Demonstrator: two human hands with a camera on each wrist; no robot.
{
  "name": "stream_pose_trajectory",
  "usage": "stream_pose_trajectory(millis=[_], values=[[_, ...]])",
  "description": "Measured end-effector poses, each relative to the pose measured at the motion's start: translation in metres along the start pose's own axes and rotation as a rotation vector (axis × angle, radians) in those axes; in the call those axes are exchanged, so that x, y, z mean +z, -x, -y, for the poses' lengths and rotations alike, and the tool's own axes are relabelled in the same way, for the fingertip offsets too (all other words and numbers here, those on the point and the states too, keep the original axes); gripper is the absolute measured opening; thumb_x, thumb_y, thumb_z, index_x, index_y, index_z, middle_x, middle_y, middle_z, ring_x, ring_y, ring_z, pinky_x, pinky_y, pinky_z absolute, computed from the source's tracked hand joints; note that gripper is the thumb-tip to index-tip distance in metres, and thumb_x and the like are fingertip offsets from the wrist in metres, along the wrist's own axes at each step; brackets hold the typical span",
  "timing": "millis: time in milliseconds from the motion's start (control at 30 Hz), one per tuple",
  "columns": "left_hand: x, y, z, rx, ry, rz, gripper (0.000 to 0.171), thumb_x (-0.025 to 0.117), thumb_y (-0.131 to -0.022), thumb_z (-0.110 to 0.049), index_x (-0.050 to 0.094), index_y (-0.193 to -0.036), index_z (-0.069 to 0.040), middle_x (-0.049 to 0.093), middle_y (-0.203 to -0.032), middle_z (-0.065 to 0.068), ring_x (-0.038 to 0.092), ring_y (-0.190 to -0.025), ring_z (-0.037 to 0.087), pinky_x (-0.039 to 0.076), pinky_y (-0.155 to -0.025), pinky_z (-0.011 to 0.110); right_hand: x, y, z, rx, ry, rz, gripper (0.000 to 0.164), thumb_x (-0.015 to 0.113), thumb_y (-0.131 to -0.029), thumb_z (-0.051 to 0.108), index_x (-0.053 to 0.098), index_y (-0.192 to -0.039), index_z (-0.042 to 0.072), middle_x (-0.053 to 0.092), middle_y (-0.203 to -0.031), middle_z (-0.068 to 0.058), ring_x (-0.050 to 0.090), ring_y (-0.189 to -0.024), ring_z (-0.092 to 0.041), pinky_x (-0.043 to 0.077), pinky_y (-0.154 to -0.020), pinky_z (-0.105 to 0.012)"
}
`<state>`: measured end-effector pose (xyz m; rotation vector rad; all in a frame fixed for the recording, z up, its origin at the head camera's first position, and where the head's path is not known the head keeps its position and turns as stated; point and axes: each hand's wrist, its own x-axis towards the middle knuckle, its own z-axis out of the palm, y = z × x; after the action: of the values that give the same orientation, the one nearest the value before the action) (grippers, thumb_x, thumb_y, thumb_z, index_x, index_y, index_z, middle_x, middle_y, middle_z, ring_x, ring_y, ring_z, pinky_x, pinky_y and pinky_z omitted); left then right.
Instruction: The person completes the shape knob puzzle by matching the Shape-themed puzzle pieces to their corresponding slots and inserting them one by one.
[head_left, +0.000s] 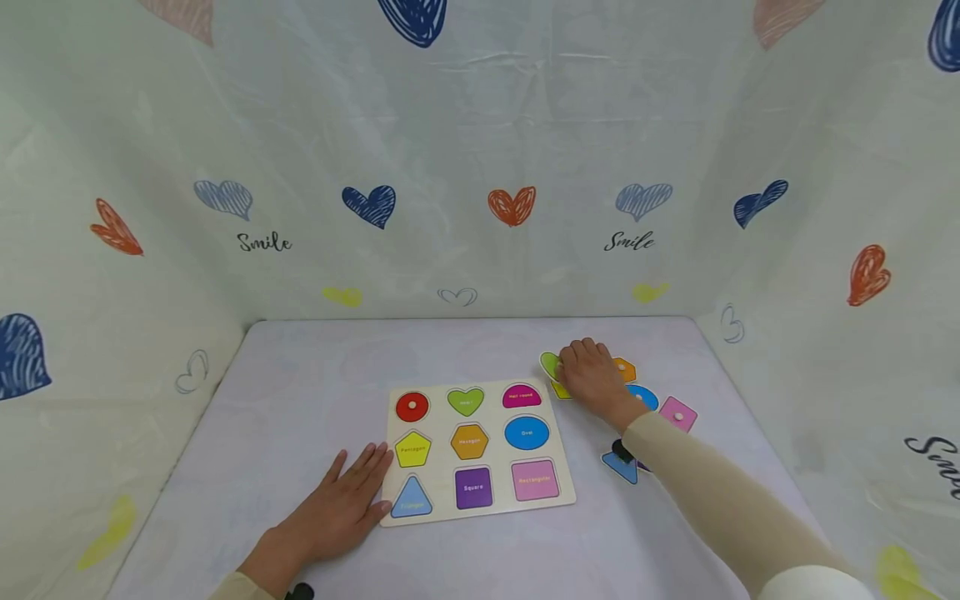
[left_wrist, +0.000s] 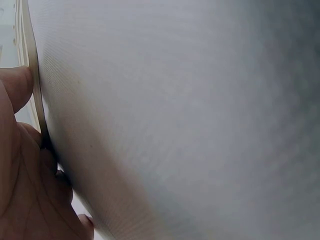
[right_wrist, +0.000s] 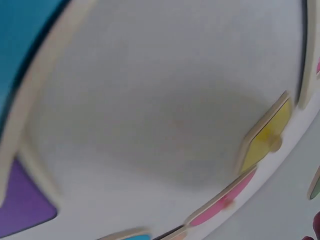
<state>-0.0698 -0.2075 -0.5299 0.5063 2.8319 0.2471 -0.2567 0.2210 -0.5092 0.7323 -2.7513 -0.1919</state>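
A pale wooden shape-puzzle board lies on the table, with several labelled coloured shapes. A red round piece with a knob sits in its top-left place. My left hand rests with fingers spread along the board's left edge, its fingertips and thumb touching it; the left wrist view shows the hand against that edge. Beyond the board's top-right corner, my right hand pinches a green puzzle piece with curled fingers. In the right wrist view this green piece shows only partly, near the fingertips.
Loose knobbed pieces lie right of the board: a yellow one, an orange one, a blue oval, a pink rectangle and a blue triangle. A purple piece is partly hidden. A heart-printed sheet surrounds the table.
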Motion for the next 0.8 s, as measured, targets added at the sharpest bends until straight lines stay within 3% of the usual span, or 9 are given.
stream_pose_trajectory(millis=[400, 567, 800], values=[[0.001, -0.001, 0.001, -0.009, 0.022, 0.005, 0.080, 0.055, -0.106, -0.053, 0.030, -0.167, -0.008, 0.029, -0.174, 0.008, 0.019, -0.164, 0.031, 0.009, -0.131, 0.064, -0.009, -0.026, 0.053, -0.119, 0.001, 0.016, 0.039, 0.078, -0.097, 0.030, 0.061, -0.119, 0.003, 0.063, -0.107, -0.012, 0.056, -0.106, -0.027, 0.053, -0.090, -0.040], [0.001, -0.002, 0.001, -0.010, 0.023, 0.005, 0.080, 0.055, -0.105, -0.053, 0.030, -0.167, -0.008, 0.029, -0.174, 0.008, 0.019, -0.164, 0.032, 0.008, -0.131, 0.064, -0.008, -0.036, 0.075, -0.157, 0.013, 0.033, 0.035, 0.073, -0.101, 0.033, 0.062, -0.119, 0.005, 0.064, -0.108, -0.011, 0.056, -0.105, -0.026, 0.052, -0.089, -0.037], [0.001, -0.002, 0.001, -0.016, 0.031, 0.012, 0.080, 0.056, -0.105, -0.053, 0.030, -0.167, -0.009, 0.029, -0.174, 0.008, 0.018, -0.164, 0.031, 0.008, -0.131, 0.063, -0.005, -0.044, 0.102, -0.200, -0.025, -0.018, 0.027, 0.063, -0.107, 0.031, 0.066, -0.113, 0.005, 0.064, -0.099, -0.007, 0.054, -0.096, -0.023, 0.048, -0.081, -0.034]])
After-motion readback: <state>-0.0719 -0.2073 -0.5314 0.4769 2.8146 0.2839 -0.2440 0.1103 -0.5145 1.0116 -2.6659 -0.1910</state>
